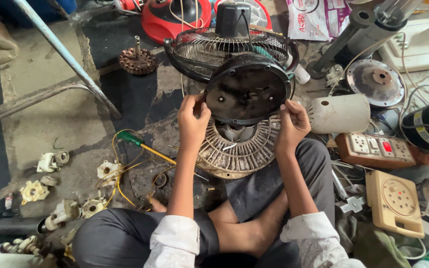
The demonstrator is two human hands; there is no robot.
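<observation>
I sit cross-legged on the floor. My left hand [193, 119] grips the left rim of a round black fan housing [247, 89], and my right hand [292, 124] grips its right rim. The housing is held upright over a dusty beige fan grille [237, 154] that rests on my knee. Behind it stands a black wire fan guard [209, 49] with a black motor [233, 19] on top.
A green-handled screwdriver [142, 145] and yellow wires [117, 168] lie left of the grille. Small white parts [50, 161] are scattered at the left. A power strip [373, 149], a beige dial box [395, 201] and a white casing [338, 113] sit right. Metal stand legs [65, 54] cross upper left.
</observation>
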